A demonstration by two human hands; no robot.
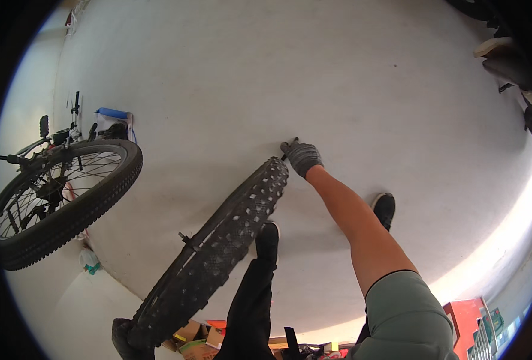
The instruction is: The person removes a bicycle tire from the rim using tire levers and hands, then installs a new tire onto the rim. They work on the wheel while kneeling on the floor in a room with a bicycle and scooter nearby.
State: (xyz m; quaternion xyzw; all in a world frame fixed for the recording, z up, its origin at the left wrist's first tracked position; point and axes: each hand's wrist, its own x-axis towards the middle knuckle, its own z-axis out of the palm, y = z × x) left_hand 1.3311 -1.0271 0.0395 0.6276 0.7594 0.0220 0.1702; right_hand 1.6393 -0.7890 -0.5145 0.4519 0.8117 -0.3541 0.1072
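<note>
A knobby bicycle wheel (230, 243) leans diagonally before me, its tread towards me and its axle end (184, 237) jutting out on the left side. My left hand (124, 338), in a dark glove, grips the tyre at its near lower end. My right hand (304, 158), in a grey knit glove, is low by the floor just beyond the tyre's far end. A thin dark object (284, 157) shows at its fingers and seems held; what it is cannot be told.
An upturned bicycle (68, 189) with its wheel raised stands at left, beside a blue-lidded container (113, 113). My shoes (267, 238) rest on the pale floor (248, 90). Cardboard boxes (198, 346) lie at the bottom, a red stand (464, 319) at lower right.
</note>
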